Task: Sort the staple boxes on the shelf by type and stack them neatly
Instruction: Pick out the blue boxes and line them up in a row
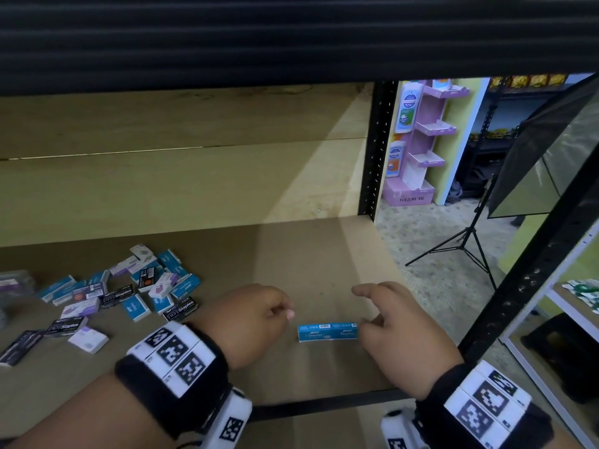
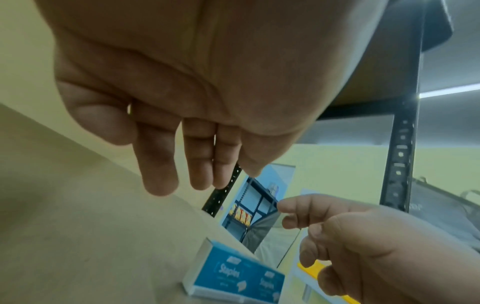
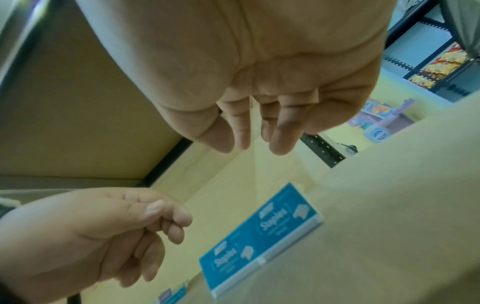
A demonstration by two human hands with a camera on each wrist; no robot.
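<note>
**A:** Where do you stand right now?

**B:** Two blue staple boxes lie end to end on the shelf, near the front edge and right of centre. My left hand hovers just left of them, my right hand just right of them. Neither holds anything: each grip is loose, fingers slack and lightly curled, clear of the cardboard. From the head view my right fingertips look close to the right end of the pair, but I cannot tell whether they touch.

**A:** And the rest?

**B:** The mixed pile sits well apart on the left: blue, black and purple-and-white boxes, all jumbled.

**A:** So how do you do this step well?

**B:** I would say this pair is the foot of the blue stack, so it should be square first. I'd press both ends in with flat fingers until the boxes butt flush and run parallel to the shelf's front edge. Then I'd fetch only blue from the pile, one at a time, pinched by the long sides, and set each down level. The boxes look light and slick, so a careless nudge could skew the row.
</note>
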